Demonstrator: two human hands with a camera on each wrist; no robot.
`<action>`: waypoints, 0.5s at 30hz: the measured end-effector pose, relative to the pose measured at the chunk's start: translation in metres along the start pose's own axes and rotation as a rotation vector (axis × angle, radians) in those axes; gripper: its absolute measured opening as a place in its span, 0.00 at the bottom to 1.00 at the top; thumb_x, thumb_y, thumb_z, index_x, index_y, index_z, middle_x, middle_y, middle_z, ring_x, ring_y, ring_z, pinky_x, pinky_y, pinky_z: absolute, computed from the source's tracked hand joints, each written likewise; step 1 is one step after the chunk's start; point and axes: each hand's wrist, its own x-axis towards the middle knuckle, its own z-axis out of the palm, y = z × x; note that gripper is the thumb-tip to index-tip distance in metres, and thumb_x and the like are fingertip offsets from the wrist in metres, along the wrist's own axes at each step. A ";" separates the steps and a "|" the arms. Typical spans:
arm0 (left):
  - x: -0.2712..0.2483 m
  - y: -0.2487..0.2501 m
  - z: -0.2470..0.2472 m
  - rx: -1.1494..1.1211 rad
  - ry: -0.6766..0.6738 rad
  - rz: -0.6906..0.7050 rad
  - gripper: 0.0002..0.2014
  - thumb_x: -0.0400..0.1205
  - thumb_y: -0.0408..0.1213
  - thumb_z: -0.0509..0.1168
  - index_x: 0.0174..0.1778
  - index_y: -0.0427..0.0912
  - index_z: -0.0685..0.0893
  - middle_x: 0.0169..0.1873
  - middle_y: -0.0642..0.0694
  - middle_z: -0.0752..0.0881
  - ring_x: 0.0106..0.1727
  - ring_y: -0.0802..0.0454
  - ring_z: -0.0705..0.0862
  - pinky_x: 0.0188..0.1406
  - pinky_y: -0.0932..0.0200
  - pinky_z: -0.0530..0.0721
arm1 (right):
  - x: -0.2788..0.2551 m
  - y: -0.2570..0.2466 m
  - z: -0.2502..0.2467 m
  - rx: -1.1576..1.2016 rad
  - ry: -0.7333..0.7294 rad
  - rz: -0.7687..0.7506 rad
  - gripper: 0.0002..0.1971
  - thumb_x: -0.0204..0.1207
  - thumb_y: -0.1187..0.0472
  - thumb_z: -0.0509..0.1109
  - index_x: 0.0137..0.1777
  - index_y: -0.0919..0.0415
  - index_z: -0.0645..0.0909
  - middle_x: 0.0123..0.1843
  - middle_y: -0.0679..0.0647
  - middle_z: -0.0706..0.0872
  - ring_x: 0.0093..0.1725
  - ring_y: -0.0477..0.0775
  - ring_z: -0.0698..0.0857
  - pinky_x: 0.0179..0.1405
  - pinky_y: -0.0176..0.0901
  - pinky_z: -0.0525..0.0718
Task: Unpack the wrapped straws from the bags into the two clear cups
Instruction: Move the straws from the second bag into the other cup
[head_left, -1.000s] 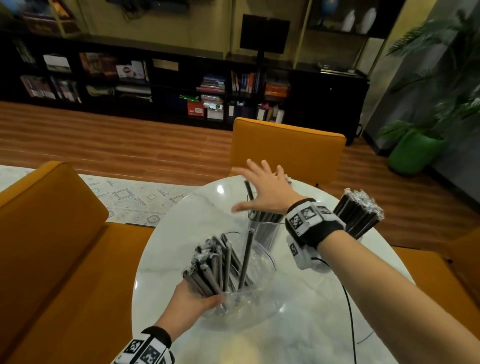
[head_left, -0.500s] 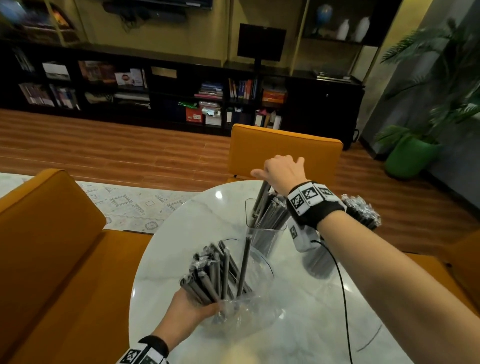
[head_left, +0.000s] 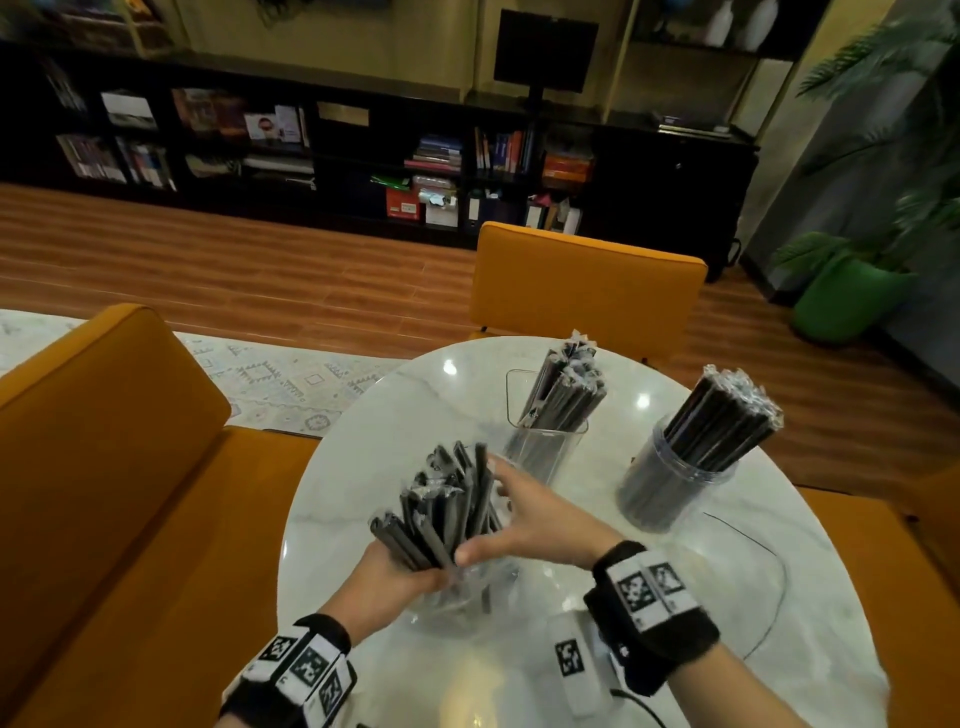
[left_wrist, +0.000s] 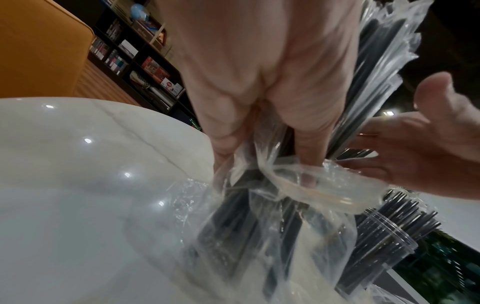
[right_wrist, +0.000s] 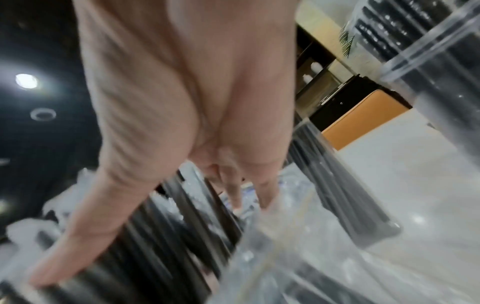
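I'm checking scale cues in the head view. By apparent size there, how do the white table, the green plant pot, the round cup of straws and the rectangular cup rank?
Largest to smallest:
1. white table
2. green plant pot, though farther off
3. round cup and rectangular cup: too alike to rank; the right hand hides part of the rectangular one.

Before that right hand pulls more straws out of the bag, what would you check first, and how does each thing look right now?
1. Left hand steadies the bag of wrapped straws: ok, its fingers grip bag and bundle.
2. Right hand placed on the bundle: ok, thumb and straight fingers lie on either side of it.
3. Right hand has closed on straws: not ok, the fingers are not curled yet.
4. Room in the near cup: ok, only partly filled.
5. Room in the far cup: not ok, it looks packed.
6. Both cups stand upright on the table: ok.
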 end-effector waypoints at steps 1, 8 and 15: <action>-0.001 0.000 0.000 -0.009 -0.008 -0.005 0.21 0.72 0.24 0.76 0.58 0.48 0.86 0.50 0.50 0.92 0.51 0.62 0.90 0.46 0.65 0.87 | 0.004 0.003 0.006 -0.003 0.029 -0.039 0.48 0.60 0.47 0.85 0.80 0.47 0.65 0.76 0.36 0.73 0.75 0.42 0.73 0.78 0.44 0.70; 0.001 -0.005 0.001 -0.030 0.017 0.007 0.21 0.70 0.19 0.76 0.58 0.37 0.87 0.47 0.48 0.93 0.50 0.57 0.90 0.42 0.66 0.86 | 0.010 0.014 0.013 0.050 0.221 -0.064 0.22 0.63 0.56 0.84 0.55 0.61 0.84 0.49 0.54 0.86 0.53 0.54 0.87 0.57 0.51 0.86; -0.003 -0.004 0.004 -0.041 0.037 0.009 0.17 0.72 0.23 0.76 0.56 0.35 0.86 0.45 0.48 0.93 0.46 0.64 0.90 0.39 0.72 0.85 | -0.007 0.006 -0.018 0.427 0.497 -0.031 0.09 0.73 0.66 0.76 0.48 0.73 0.85 0.49 0.70 0.90 0.45 0.55 0.90 0.46 0.38 0.88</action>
